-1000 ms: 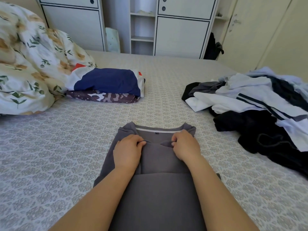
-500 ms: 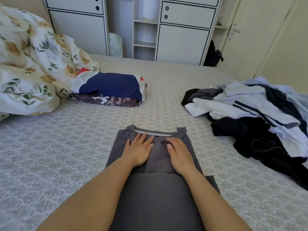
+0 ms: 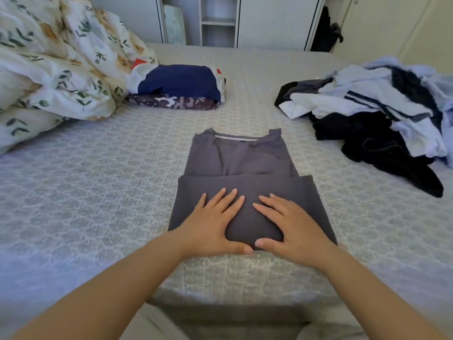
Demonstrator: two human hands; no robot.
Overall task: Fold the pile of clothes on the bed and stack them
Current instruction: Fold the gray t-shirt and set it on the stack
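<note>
Hands: left hand (image 3: 212,223) and right hand (image 3: 291,227) lie flat, fingers spread, pressing the near fold to set the crease.
Bed (image 3: 98,192): patterned grey cover, the working surface.
Unfolded heap of white, blue and black clothes (image 3: 382,111): 2 o'clock, awaiting folding.
Half-folded dark grey cotton T-shirt (image 3: 242,182): centre, within reach.
Folded stack, navy garment topmost (image 3: 179,85): 11 o'clock, likely its destination.

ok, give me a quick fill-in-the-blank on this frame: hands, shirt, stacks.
1. Both hands, left hand and right hand, lie ____ on the grey shirt.
2. The folded stack has a ____ garment on top.
3. The unfolded pile lies on the person's ____ side of the bed.
4. The floral duvet sits to the ____ of the folded stack.

Missing words: flat; navy blue; right; left
</note>
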